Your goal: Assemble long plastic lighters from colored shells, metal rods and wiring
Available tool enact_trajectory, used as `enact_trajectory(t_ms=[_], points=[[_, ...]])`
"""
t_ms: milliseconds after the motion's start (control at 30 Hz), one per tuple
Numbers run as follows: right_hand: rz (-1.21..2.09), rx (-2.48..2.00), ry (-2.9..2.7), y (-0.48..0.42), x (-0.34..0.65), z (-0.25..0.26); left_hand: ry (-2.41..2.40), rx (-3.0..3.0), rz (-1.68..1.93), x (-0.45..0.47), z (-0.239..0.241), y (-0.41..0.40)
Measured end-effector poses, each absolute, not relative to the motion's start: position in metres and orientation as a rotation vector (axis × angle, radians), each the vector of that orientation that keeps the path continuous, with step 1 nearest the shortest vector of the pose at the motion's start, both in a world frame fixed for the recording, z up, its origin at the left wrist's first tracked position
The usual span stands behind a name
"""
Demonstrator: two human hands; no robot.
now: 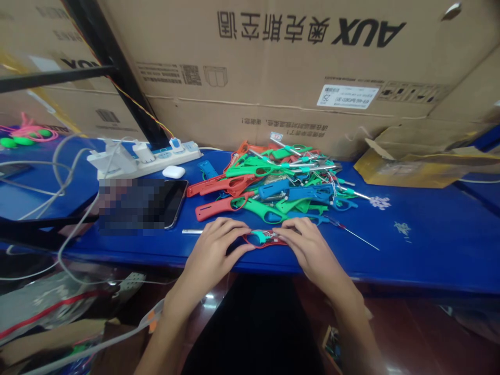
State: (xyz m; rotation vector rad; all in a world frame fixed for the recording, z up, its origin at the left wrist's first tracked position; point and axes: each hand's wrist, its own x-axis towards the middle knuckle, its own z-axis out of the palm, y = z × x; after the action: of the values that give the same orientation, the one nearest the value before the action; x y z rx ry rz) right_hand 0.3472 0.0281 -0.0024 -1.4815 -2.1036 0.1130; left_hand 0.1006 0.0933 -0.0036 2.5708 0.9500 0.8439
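Note:
My left hand (219,240) grips one end of a red long-nozzle lighter (269,246), fingers and thumb closed around it. A metal tube (192,232) sticks out to the left from beneath this hand. The fingers of my right hand (307,240) pinch the lighter's other end. Between the hands, the red casing lies open and shows a teal trigger (260,238) and thin white wires. Just beyond is a pile of red, green and blue lighter parts, including a red casing (224,207), a green casing (269,209) and a blue casing (273,189).
A tablet-like dark device (175,203), a white earbud case (174,171) and a power strip (156,160) with plugs stand at left. A thin metal rod (359,237) lies right of the pile. Behind are a yellow-brown carton (406,174) and large cardboard boxes (250,67).

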Motion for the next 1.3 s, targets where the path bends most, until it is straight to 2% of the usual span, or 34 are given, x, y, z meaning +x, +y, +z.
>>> enact_trajectory(t_ms=[567, 1300], points=[[-0.015, -1.444, -2.09, 0.018, 0.34, -0.004, 0.986, 2.537, 0.843, 0.099, -0.006, 0.091], [0.083, -1.503, -2.217, 0.023, 0.335, 0.003, 0.975, 2.515, 0.84, 0.101, -0.005, 0.093]])
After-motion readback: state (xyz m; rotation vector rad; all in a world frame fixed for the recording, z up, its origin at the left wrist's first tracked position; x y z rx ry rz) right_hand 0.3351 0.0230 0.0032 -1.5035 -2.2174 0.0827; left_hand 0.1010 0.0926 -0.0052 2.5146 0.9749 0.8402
